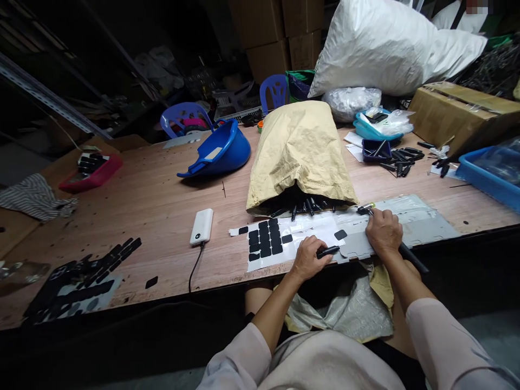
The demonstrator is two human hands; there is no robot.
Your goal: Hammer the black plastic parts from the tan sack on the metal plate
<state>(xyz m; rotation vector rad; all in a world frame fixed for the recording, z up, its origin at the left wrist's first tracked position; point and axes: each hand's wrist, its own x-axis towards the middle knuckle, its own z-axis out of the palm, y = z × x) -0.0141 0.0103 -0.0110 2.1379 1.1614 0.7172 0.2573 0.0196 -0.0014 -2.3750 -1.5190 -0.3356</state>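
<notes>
My left hand (pixel 309 260) is closed around one end of a slim black handle-like part (pixel 328 251) at the table's front edge. My right hand (pixel 384 232) grips a small hammer (pixel 413 259) by its black handle, which sticks out below the fist. The hammer's head, black with a yellowish face, lies just beyond the fingers over a grey board (pixel 426 219). Between the hands, a loose black rounded sticker (pixel 340 234) rests by the board. Left of my left hand lies a white sheet (pixel 300 225) with rows of black stickers (pixel 265 238).
A paper sack (pixel 300 146) gapes toward me, black parts spilling from it. Left of it are a white power bank (pixel 201 226) with a cable and a blue scoop-like basin (pixel 227 149). More black parts (pixel 402 157) and a blue tray (pixel 487 173) lie right.
</notes>
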